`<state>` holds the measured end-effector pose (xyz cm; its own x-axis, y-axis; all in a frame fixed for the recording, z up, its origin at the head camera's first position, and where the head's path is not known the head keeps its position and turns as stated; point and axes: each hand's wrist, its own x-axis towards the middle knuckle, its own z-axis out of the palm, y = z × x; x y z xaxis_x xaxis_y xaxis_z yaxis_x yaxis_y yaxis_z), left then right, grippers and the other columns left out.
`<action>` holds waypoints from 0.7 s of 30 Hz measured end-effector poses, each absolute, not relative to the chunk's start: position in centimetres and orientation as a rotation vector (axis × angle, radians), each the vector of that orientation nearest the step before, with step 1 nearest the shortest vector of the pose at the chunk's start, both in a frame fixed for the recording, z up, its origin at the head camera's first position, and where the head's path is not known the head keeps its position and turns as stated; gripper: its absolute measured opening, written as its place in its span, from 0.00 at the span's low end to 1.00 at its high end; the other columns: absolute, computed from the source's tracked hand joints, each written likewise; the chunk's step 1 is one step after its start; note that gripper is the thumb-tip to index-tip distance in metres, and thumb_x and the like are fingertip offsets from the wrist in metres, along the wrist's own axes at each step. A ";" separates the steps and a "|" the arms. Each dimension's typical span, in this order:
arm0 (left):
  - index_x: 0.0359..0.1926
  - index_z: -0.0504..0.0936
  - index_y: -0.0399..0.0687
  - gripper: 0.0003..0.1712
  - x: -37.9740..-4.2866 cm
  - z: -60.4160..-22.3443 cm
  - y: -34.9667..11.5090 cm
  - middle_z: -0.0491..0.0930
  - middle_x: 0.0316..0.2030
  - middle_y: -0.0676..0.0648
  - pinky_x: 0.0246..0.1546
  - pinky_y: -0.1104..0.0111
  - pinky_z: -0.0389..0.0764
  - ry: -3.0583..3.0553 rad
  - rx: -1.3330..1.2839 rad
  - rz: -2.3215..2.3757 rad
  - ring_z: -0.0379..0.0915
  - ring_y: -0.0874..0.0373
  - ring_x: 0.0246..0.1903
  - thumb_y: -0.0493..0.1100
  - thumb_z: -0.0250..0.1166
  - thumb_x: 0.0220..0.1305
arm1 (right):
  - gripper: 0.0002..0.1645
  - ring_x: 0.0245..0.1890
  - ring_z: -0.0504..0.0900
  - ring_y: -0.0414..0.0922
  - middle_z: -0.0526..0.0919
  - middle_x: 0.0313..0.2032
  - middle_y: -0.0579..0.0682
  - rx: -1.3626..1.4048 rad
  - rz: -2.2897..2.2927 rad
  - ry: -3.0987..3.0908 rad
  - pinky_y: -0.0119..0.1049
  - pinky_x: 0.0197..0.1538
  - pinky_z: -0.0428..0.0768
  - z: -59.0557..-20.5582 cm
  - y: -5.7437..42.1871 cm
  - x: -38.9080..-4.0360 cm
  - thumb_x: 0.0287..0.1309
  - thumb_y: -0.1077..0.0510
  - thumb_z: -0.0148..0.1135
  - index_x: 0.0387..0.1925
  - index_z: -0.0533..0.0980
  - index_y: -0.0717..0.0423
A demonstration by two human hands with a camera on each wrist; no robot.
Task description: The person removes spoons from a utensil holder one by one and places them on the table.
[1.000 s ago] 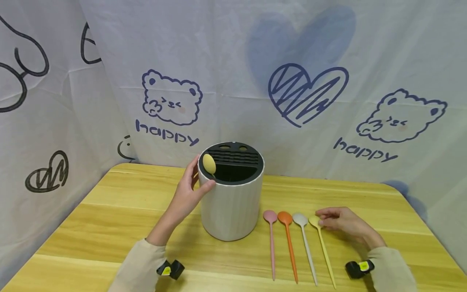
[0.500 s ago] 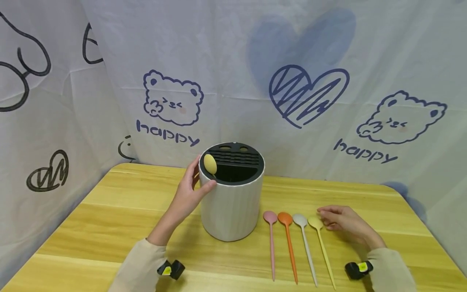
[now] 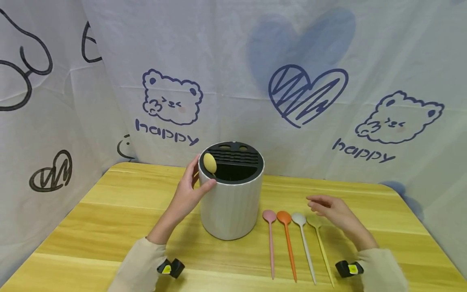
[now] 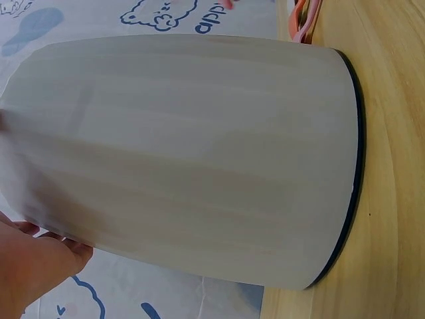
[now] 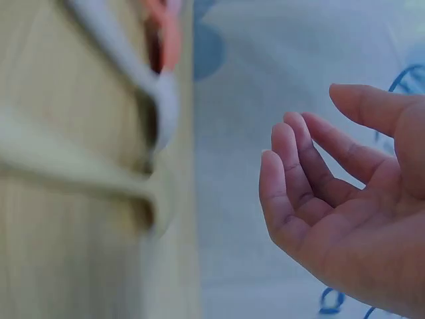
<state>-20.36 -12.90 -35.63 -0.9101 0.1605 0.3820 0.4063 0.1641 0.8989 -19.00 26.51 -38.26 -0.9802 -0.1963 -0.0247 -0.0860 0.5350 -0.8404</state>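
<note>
On the yellow wood-grain desk, a white ribbed cylindrical holder is standing with the left hand gripping its upper side, while the right hand is kinda hovering over a pale-yellow long-handled spoon, thumb and loosely bent fingers apart.

Wood-grain tabletop, yellowish, far corners rounded. Creased white cloth hangs behind the far edge: two blue bear drawings, "happy" lettering, scribbled heart, solid pale-blue heart. Left cloth carries black line drawings. Light soft, shadows faint.
</note>
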 end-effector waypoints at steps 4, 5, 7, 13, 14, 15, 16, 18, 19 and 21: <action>0.75 0.48 0.41 0.47 -20.4 -35.8 -12.7 0.49 0.73 0.40 0.69 0.53 0.53 -2.236 -0.559 -1.829 0.48 0.44 0.70 0.45 0.62 0.62 | 0.29 0.52 0.77 0.59 0.75 0.56 0.66 -0.282 -1.458 2.683 0.48 0.54 0.78 -36.9 25.1 -17.9 0.70 0.52 0.53 0.62 0.68 0.69; 0.75 0.48 0.41 0.47 -20.4 -35.8 -12.7 0.49 0.73 0.40 0.69 0.53 0.53 -2.236 -0.560 -1.829 0.49 0.44 0.70 0.45 0.62 0.62 | 0.29 0.52 0.77 0.58 0.75 0.56 0.65 -0.291 -1.456 2.692 0.49 0.54 0.78 -36.6 24.8 -17.7 0.69 0.51 0.54 0.62 0.69 0.68; 0.75 0.48 0.41 0.47 -20.4 -35.8 -12.7 0.49 0.73 0.40 0.69 0.53 0.53 -2.235 -0.559 -1.828 0.49 0.44 0.70 0.45 0.63 0.61 | 0.29 0.52 0.78 0.56 0.77 0.55 0.63 -0.302 -1.451 2.714 0.50 0.54 0.77 -36.0 24.1 -17.1 0.69 0.50 0.55 0.62 0.70 0.66; 0.75 0.47 0.41 0.47 -20.3 -35.8 -12.6 0.49 0.73 0.40 0.69 0.54 0.52 -2.235 -0.558 -1.837 0.48 0.44 0.70 0.44 0.63 0.62 | 0.26 0.51 0.79 0.52 0.80 0.51 0.57 -0.348 -1.463 2.761 0.47 0.53 0.78 -34.5 22.2 -15.7 0.68 0.51 0.56 0.60 0.73 0.64; 0.75 0.47 0.41 0.47 -20.3 -35.9 -12.6 0.49 0.73 0.40 0.69 0.54 0.52 -2.237 -0.557 -1.837 0.48 0.44 0.70 0.44 0.63 0.62 | 0.26 0.50 0.79 0.51 0.80 0.51 0.57 -0.363 -1.475 2.761 0.46 0.53 0.78 -34.2 21.9 -15.5 0.68 0.51 0.56 0.59 0.73 0.64; 0.75 0.47 0.41 0.47 -20.3 -35.9 -12.7 0.48 0.73 0.40 0.69 0.54 0.52 -2.237 -0.556 -1.838 0.48 0.44 0.70 0.44 0.62 0.62 | 0.25 0.50 0.79 0.51 0.81 0.50 0.56 -0.370 -1.488 2.759 0.45 0.53 0.78 -34.0 21.5 -15.3 0.68 0.51 0.56 0.59 0.73 0.64; 0.75 0.47 0.40 0.47 -20.3 -35.9 -12.7 0.48 0.73 0.40 0.69 0.54 0.52 -2.236 -0.556 -1.838 0.48 0.44 0.70 0.44 0.62 0.62 | 0.25 0.50 0.79 0.50 0.81 0.50 0.55 -0.375 -1.503 2.753 0.44 0.53 0.78 -33.8 21.2 -15.1 0.67 0.51 0.56 0.59 0.74 0.64; 0.75 0.47 0.41 0.47 -20.3 -35.9 -12.8 0.48 0.73 0.40 0.69 0.54 0.52 -2.236 -0.555 -1.836 0.48 0.44 0.70 0.44 0.62 0.62 | 0.25 0.49 0.80 0.49 0.81 0.49 0.55 -0.384 -1.541 2.733 0.42 0.52 0.79 -33.5 20.5 -14.8 0.67 0.52 0.57 0.58 0.74 0.63; 0.75 0.47 0.41 0.47 -20.3 -36.0 -12.8 0.48 0.73 0.40 0.69 0.54 0.53 -2.237 -0.555 -1.833 0.48 0.44 0.70 0.44 0.62 0.62 | 0.24 0.49 0.80 0.49 0.81 0.49 0.55 -0.383 -1.568 2.714 0.40 0.52 0.79 -33.4 20.2 -14.7 0.67 0.52 0.57 0.58 0.74 0.63; 0.75 0.47 0.41 0.47 -20.4 -36.0 -12.9 0.48 0.73 0.40 0.69 0.54 0.52 -2.234 -0.556 -1.830 0.48 0.44 0.71 0.44 0.62 0.62 | 0.24 0.50 0.80 0.48 0.81 0.49 0.55 -0.379 -1.620 2.680 0.38 0.53 0.78 -33.0 19.4 -14.4 0.67 0.53 0.58 0.58 0.74 0.62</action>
